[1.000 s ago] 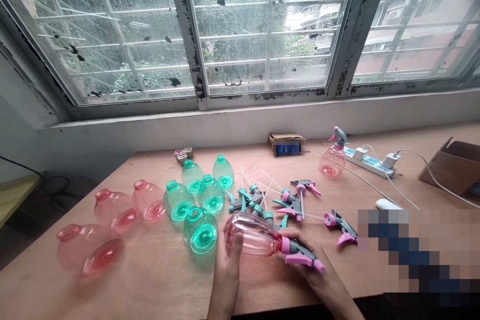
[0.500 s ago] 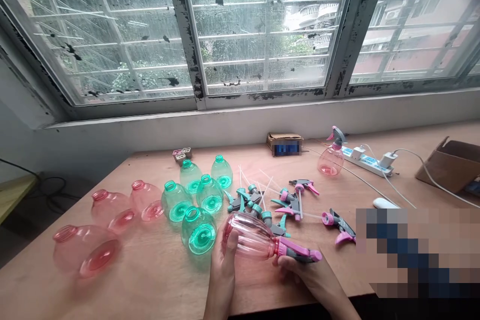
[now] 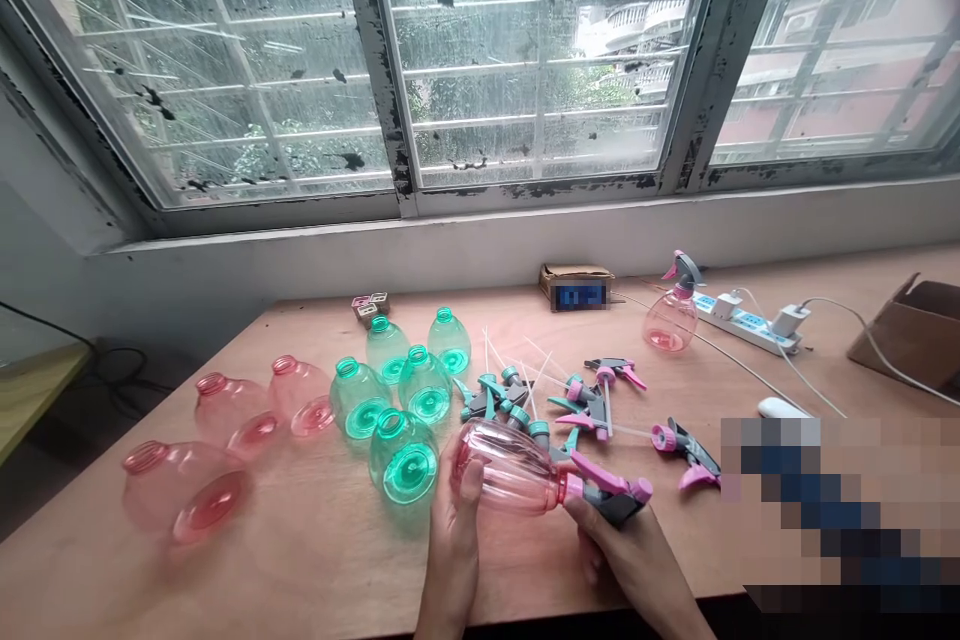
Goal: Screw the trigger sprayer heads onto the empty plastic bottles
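Note:
A clear pink bottle (image 3: 510,468) lies tilted on its side in the air, its base toward my left hand (image 3: 459,510), which is wrapped round it. On the bottle's neck sits a pink and grey spray head (image 3: 611,492). My right hand (image 3: 611,545) grips the spray head's collar with thumb and fingers; some of those fingers are hidden. Just beyond the bottle lies a heap of loose teal and grey spray heads (image 3: 495,395) with thin white tubes. Pink and grey spray heads (image 3: 592,410) lie beside them.
Several open green bottles (image 3: 403,460) stand left of my hands, with three open pink bottles (image 3: 187,495) farther left. At the back are a small box with a display (image 3: 576,290), a complete pink spray bottle (image 3: 670,320), a power strip (image 3: 750,325) with cables and a cardboard box (image 3: 911,330).
The spray head has turned on the bottle's neck, showing more of its grey side. My right hand has shifted round the collar, while my left hand keeps its hold. The view has moved slightly.

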### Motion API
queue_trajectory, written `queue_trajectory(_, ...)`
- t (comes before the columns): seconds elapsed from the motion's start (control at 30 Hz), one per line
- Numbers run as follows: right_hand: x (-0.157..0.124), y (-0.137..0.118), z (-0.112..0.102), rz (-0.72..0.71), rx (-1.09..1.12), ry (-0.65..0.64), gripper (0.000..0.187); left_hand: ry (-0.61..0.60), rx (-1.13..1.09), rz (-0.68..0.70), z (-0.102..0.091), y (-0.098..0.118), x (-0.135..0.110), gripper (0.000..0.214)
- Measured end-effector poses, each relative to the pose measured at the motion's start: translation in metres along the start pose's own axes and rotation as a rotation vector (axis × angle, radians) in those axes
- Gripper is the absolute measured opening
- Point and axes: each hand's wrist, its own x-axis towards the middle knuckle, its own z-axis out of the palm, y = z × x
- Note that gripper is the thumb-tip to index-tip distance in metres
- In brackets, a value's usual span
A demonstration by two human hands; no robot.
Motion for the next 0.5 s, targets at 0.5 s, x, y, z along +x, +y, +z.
queue_trajectory(0.5, -0.019, -0.017, -0.02, -0.268, 0.314, 0.601, 0.036, -0.46, 0.237, -0.024, -0.002, 0.012, -0.014, 0.065)
